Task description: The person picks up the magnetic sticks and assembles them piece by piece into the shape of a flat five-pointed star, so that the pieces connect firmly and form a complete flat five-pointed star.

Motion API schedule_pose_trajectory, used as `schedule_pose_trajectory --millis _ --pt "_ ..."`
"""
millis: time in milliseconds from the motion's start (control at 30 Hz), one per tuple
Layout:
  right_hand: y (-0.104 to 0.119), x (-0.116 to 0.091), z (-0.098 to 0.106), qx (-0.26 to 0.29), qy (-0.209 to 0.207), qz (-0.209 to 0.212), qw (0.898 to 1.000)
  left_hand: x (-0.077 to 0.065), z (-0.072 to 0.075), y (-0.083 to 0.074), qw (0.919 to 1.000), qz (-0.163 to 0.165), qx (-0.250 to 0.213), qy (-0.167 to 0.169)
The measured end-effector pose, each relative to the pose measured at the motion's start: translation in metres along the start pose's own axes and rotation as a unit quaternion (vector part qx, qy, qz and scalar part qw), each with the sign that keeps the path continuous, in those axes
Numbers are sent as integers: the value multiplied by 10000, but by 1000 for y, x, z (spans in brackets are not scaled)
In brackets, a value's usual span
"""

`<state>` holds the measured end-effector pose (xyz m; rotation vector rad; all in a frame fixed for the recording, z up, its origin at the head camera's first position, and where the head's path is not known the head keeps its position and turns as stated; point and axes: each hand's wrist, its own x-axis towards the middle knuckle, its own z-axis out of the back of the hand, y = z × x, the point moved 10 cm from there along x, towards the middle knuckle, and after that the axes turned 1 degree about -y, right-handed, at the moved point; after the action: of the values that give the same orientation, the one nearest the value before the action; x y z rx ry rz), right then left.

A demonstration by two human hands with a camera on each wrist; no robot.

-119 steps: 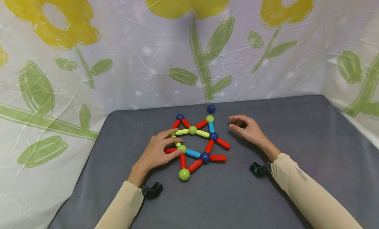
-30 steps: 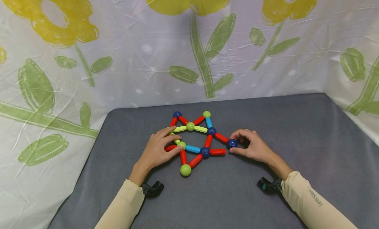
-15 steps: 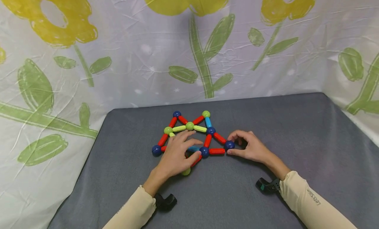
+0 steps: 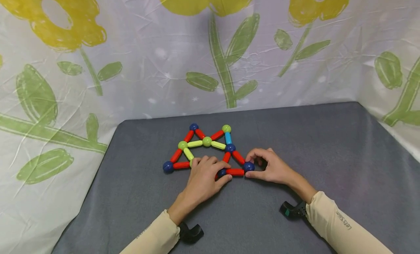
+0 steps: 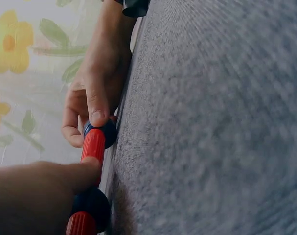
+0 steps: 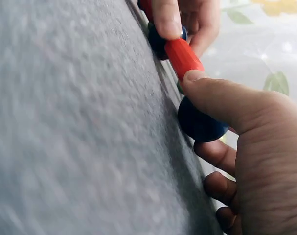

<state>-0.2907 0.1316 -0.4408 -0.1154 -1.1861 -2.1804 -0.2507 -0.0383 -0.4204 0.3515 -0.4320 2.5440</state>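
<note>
A flat figure of magnetic rods and balls lies on the cloth. My right hand [image 4: 270,168] pinches its rightmost blue ball [image 4: 248,166] between thumb and fingers. An upper red rod [image 4: 238,157] and a lower red rod [image 4: 235,172] both meet that ball. With thumb and index finger, my left hand [image 4: 205,179] grips the other blue ball [image 4: 222,172] at the lower rod's left end. In the left wrist view, the left thumb lies along the red rod [image 5: 93,144]. Beneath the left hand, the figure's front part is hidden, including a green ball.
Further left in the figure are a blue ball [image 4: 168,167], a green ball [image 4: 182,145] and yellow-green rods [image 4: 189,154]. A blue rod [image 4: 228,138] joins a green ball [image 4: 226,129] at the back. A flower-printed curtain [image 4: 137,64] hangs behind the dark grey cloth [image 4: 321,144].
The blue ball, loose at the back earlier, was brought by my right hand to the two red rods. My left hand slid right from the green balls to the front blue ball.
</note>
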Motion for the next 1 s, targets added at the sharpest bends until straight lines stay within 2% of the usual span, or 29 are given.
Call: schedule_pose_trajectory --millis 167,533,1000 --pt "8 1 -2 25 17 -36 10000 0 3 -1 9998 1 162 -126" --pt "0 0 -3 -12 72 42 10000 -1 3 -4 9992 -13 366 -163" --pt "0 -1 -3 80 111 -82 9999 -1 3 -4 9991 88 339 -222"
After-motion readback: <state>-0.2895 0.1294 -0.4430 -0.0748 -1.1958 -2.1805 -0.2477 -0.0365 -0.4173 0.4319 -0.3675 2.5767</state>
